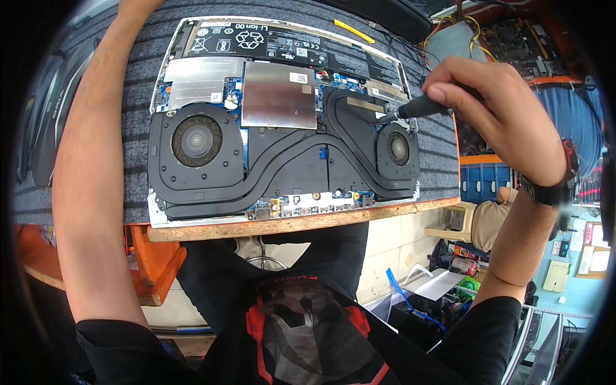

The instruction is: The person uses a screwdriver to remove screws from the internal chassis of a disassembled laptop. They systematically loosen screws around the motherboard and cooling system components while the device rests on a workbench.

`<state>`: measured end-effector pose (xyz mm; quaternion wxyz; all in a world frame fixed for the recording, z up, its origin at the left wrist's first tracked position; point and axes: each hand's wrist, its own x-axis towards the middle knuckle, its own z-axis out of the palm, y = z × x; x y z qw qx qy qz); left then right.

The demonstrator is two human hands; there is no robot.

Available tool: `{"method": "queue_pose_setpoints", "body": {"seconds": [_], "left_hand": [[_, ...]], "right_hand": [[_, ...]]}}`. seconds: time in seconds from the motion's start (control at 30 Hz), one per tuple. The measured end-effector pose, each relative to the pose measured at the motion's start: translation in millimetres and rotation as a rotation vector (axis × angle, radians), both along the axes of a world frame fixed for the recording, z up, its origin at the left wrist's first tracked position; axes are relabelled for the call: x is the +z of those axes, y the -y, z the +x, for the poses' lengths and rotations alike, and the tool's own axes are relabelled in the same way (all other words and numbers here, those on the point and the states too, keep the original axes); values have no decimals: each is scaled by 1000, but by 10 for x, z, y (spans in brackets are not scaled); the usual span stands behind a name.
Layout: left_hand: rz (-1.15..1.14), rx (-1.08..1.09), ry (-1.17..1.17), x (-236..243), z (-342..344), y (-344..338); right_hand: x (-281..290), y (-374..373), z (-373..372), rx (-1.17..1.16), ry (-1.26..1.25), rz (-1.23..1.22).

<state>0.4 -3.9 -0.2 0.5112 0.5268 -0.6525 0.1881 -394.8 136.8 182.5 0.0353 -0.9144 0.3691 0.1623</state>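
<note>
An open laptop [279,96] lies bottom-up on the grey ribbed mat [135,179], showing its black battery [289,45], a silver plate [277,96], two fans [197,140] and black heat pipes. My right hand [475,109] grips a dark screwdriver [420,107] over the laptop's right side, its tip low beside the right fan [398,149]. My left forearm [90,167] stretches up past the laptop's left side to the top edge of the picture, where the hand is out of view.
A yellow tool [353,31] lies behind the laptop, with cables and circuit boards [532,45] at upper right. The bench has a wooden front edge [295,218]. At right, another person [487,224] in beige sits by a plastic chair, above assorted items on the floor.
</note>
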Motion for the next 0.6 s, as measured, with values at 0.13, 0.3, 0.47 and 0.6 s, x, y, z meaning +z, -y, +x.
{"method": "queue_pose_setpoints", "body": {"seconds": [0.13,0.3,0.47,0.6], "left_hand": [[4,7,2,0,-15,10],[1,14,15,23,32,-8],[29,36,-12,-28,-53,3],[78,106,12,-72,42,59]], "right_hand": [[-26,-59,10,132,127,9],[-44,-37,15,70,137,40],[-79,-17,-20,85,162,49],[6,-27,-209,80,276,2]]}}
